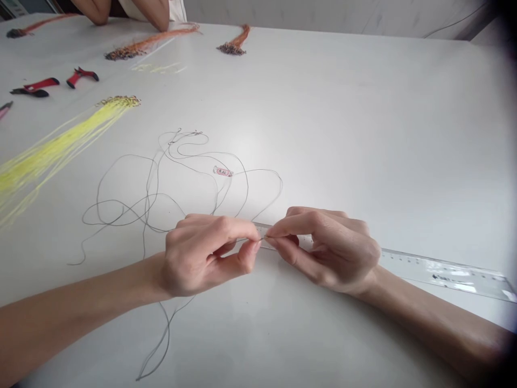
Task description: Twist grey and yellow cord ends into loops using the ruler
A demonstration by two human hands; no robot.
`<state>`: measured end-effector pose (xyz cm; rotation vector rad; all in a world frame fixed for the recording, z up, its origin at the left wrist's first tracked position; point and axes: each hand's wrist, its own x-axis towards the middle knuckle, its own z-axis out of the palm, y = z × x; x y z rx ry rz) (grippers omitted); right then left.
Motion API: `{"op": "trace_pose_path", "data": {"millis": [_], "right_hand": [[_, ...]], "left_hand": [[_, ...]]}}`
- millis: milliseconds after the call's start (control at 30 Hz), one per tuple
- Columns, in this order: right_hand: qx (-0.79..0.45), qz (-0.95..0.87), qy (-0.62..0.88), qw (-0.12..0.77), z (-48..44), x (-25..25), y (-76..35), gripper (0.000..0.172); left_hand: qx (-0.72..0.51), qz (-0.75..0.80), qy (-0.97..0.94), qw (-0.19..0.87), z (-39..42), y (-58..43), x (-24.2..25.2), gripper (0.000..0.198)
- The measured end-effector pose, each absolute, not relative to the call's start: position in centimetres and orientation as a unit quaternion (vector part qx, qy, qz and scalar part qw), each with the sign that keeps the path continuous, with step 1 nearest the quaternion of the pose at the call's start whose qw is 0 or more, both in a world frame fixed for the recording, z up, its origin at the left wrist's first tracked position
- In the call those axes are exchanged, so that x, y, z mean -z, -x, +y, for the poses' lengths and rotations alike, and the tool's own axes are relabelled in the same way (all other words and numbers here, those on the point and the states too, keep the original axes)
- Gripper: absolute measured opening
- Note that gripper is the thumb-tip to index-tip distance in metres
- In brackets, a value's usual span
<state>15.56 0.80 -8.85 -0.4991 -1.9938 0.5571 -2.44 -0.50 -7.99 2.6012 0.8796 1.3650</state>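
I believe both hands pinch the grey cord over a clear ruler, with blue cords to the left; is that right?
No: the head view shows the cords to the left are yellow, not blue. The left hand and right hand pinch the grey cord over the clear ruler.

clear glossy plastic ruler [444,271] on smooth white matt table [363,134].

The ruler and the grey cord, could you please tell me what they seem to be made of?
The ruler is probably clear glossy plastic: the table shows through it. The grey cord looks like thin matte thread, lying in limp loops; its fibre is unclear.
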Motion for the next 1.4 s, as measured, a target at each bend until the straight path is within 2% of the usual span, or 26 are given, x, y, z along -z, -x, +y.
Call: {"op": "trace_pose_path", "data": {"millis": [633,1400], "right_hand": [[-0.236,-0.815,0.213,0.484,0.70,8.95,-15.50,0.020],[-0.233,-0.811,0.219,0.491,0.75,9.24,-15.43,0.018]], "left_hand": [[-0.394,0.356,-0.847,0.042,-0.75,2.46,7.98,0.014],[-0.442,0.317,-0.838,0.046,-0.39,2.43,8.45,0.009]]}}
